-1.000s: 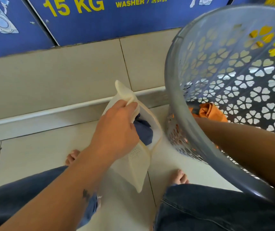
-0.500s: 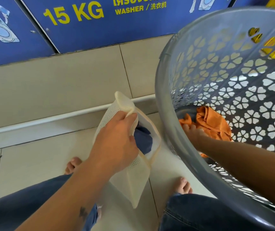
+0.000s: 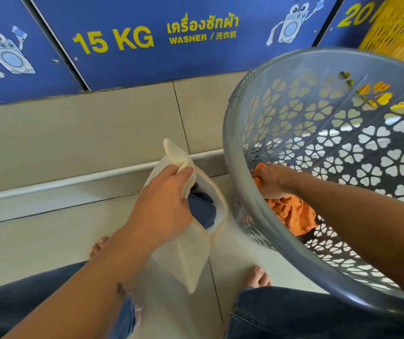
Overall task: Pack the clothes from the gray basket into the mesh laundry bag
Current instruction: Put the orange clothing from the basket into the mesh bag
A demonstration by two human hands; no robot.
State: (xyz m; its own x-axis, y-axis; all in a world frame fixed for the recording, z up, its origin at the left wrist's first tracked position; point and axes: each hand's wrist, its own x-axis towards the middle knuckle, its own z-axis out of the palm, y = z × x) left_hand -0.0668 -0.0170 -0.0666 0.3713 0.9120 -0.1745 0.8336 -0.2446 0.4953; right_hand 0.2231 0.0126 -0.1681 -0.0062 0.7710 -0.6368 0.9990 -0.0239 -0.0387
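Reaching inside the tilted gray basket [image 3: 240, 133], the right hand [image 3: 270, 181] had its fingers curled round a bunch of orange cloth [image 3: 293, 216], which lay against the basket's near wall. The left hand [image 3: 164, 204] pinched the upper rim of the cream mesh laundry bag [image 3: 191, 255] between thumb and fingers, holding its mouth open just beside the basket, above the tiled floor [image 3: 37, 243]. A dark blue garment [image 3: 202, 211] sat inside the bag.

Dark blue jeans [image 3: 318, 314], bare feet [image 3: 257, 276], a small forearm tattoo [image 3: 120, 288].
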